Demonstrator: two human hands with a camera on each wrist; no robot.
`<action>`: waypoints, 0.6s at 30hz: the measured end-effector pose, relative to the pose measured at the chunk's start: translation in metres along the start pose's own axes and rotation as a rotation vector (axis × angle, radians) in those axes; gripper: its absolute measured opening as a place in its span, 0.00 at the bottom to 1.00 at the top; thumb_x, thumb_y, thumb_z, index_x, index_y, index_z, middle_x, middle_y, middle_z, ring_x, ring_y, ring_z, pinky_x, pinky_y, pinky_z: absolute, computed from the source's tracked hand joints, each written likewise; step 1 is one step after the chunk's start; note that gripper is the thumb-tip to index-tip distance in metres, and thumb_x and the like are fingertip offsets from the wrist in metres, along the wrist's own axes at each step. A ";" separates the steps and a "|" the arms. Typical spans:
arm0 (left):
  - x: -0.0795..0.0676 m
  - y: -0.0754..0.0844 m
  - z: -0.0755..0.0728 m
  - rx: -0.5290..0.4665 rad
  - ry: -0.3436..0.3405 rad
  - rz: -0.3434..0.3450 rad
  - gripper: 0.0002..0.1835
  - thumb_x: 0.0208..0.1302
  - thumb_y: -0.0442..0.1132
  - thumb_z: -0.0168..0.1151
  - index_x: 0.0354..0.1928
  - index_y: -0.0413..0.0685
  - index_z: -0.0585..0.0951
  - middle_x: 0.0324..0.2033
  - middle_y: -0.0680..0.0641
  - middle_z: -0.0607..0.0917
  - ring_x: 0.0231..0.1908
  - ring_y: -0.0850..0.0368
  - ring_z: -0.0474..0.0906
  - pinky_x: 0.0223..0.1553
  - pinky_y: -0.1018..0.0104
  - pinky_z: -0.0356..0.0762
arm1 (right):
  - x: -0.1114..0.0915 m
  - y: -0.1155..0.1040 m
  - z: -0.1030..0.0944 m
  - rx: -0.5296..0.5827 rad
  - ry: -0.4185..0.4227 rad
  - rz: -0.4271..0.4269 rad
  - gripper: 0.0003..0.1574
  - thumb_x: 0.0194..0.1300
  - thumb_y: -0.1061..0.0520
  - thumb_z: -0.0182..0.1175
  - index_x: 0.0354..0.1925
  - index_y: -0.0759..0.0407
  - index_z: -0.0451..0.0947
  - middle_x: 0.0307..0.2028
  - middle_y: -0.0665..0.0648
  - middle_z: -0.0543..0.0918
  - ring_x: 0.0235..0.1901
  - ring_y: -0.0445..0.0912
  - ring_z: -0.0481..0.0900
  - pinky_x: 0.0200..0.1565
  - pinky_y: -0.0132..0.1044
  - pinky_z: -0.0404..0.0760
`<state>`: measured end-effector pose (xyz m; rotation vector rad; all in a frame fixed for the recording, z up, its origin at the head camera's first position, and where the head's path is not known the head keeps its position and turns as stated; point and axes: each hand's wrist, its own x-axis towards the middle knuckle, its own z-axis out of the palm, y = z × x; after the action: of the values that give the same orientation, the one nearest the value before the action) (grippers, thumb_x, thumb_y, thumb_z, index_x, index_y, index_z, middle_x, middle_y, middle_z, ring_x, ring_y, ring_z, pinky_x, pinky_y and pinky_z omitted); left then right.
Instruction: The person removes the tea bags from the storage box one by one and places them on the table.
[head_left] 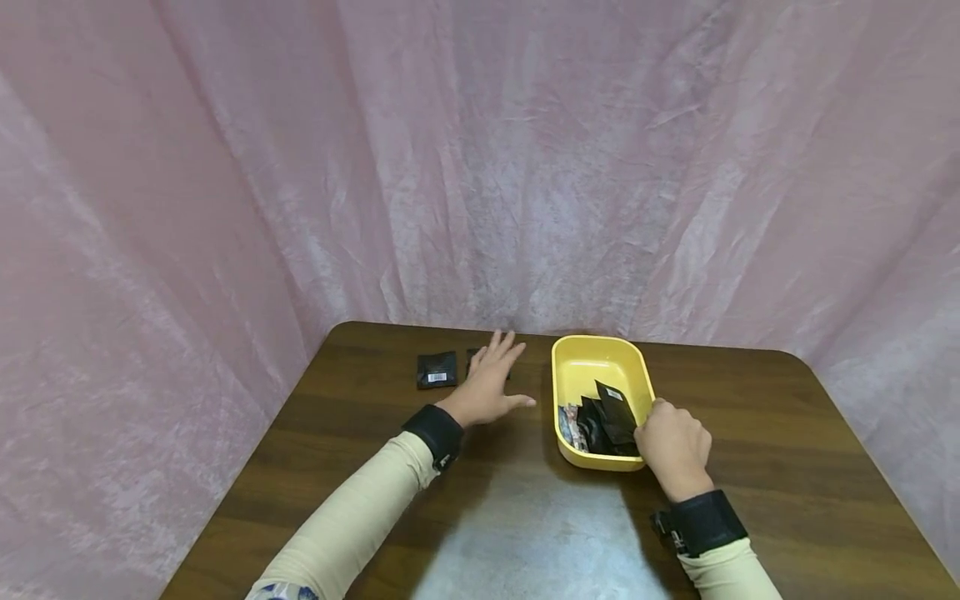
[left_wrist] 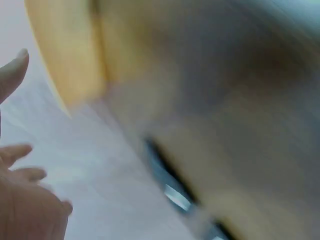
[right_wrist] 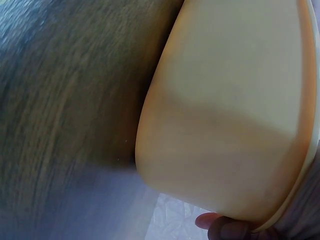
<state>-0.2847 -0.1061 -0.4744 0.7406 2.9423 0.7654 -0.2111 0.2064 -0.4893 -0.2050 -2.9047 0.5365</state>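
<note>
My left hand [head_left: 486,390] reaches over the table with its fingers straight and spread and nothing in its grasp. Under its fingers lies a black packet [head_left: 471,357], mostly hidden by the hand. Just to the left, another flat black packet [head_left: 437,370] with a white barcode label lies on the table. My right hand [head_left: 677,443] grips the near right rim of a yellow plastic bin [head_left: 592,340], with fingers [right_wrist: 227,230] curled at its edge in the right wrist view. Inside the bin, several black packets [head_left: 617,415] lean together beside a patterned, light-coloured packet [head_left: 573,428].
The brown wooden table [head_left: 757,433] has rounded far corners. A pink velvety curtain [head_left: 495,167] hangs close behind its far edge. Light glares off the tabletop near the front. The left wrist view is heavily blurred.
</note>
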 end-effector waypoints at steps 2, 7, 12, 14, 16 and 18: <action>0.002 0.024 0.001 -0.015 -0.033 0.082 0.50 0.69 0.56 0.73 0.84 0.45 0.59 0.87 0.42 0.49 0.88 0.44 0.37 0.85 0.37 0.42 | 0.000 -0.001 0.000 -0.001 -0.003 0.000 0.09 0.62 0.60 0.61 0.35 0.68 0.81 0.27 0.70 0.85 0.25 0.66 0.82 0.22 0.55 0.73; 0.008 0.073 0.008 0.021 -0.124 0.226 0.42 0.77 0.56 0.64 0.81 0.41 0.64 0.84 0.41 0.61 0.86 0.46 0.51 0.85 0.45 0.53 | 0.001 -0.001 0.001 -0.002 -0.016 0.005 0.09 0.62 0.60 0.61 0.36 0.68 0.81 0.28 0.71 0.85 0.25 0.67 0.83 0.23 0.56 0.73; 0.020 0.103 0.025 0.108 -0.179 0.301 0.36 0.80 0.56 0.60 0.79 0.42 0.69 0.80 0.41 0.69 0.84 0.48 0.60 0.84 0.59 0.59 | 0.001 0.001 0.000 -0.009 -0.023 0.006 0.10 0.62 0.60 0.64 0.37 0.68 0.82 0.28 0.72 0.86 0.25 0.67 0.83 0.23 0.56 0.74; 0.025 0.113 0.030 0.150 -0.208 0.308 0.35 0.79 0.55 0.61 0.78 0.42 0.71 0.79 0.42 0.71 0.83 0.48 0.62 0.83 0.60 0.59 | 0.001 0.001 -0.001 -0.010 -0.024 0.004 0.11 0.61 0.60 0.64 0.37 0.69 0.82 0.28 0.72 0.85 0.25 0.67 0.83 0.22 0.56 0.74; 0.031 0.119 0.037 0.206 -0.228 0.309 0.35 0.78 0.56 0.62 0.77 0.43 0.72 0.77 0.44 0.75 0.80 0.50 0.69 0.81 0.62 0.64 | 0.002 0.002 -0.002 -0.009 -0.029 0.005 0.10 0.61 0.60 0.64 0.36 0.68 0.81 0.27 0.71 0.85 0.24 0.66 0.83 0.22 0.56 0.74; 0.037 0.123 0.043 0.263 -0.248 0.305 0.35 0.76 0.57 0.64 0.76 0.45 0.73 0.74 0.46 0.79 0.75 0.52 0.75 0.77 0.64 0.70 | 0.003 0.002 -0.001 -0.007 -0.029 0.003 0.09 0.61 0.60 0.64 0.35 0.68 0.81 0.26 0.70 0.84 0.24 0.65 0.82 0.21 0.55 0.73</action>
<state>-0.2576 0.0244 -0.4516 1.2240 2.7638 0.2654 -0.2137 0.2089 -0.4886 -0.2036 -2.9356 0.5346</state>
